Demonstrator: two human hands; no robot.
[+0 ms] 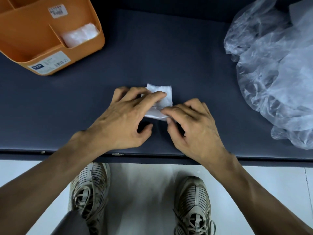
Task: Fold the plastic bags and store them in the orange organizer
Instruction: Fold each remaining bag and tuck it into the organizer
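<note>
A small folded white plastic bag [166, 97] lies on the dark table [186, 56] near the middle. My left hand [123, 116] presses its fingers flat on the bag's left part. My right hand [191, 122] pinches the bag's near corner between thumb and forefinger. The orange organizer [42, 39] stands at the far left, with folded clear bags [79, 34] in its right compartment. A heap of loose clear plastic bags [274, 65] fills the right side of the table.
The table's front edge [152, 156] runs just below my wrists. Under it are a pale floor and my two shoes [193, 206]. The organizer's other compartments look empty.
</note>
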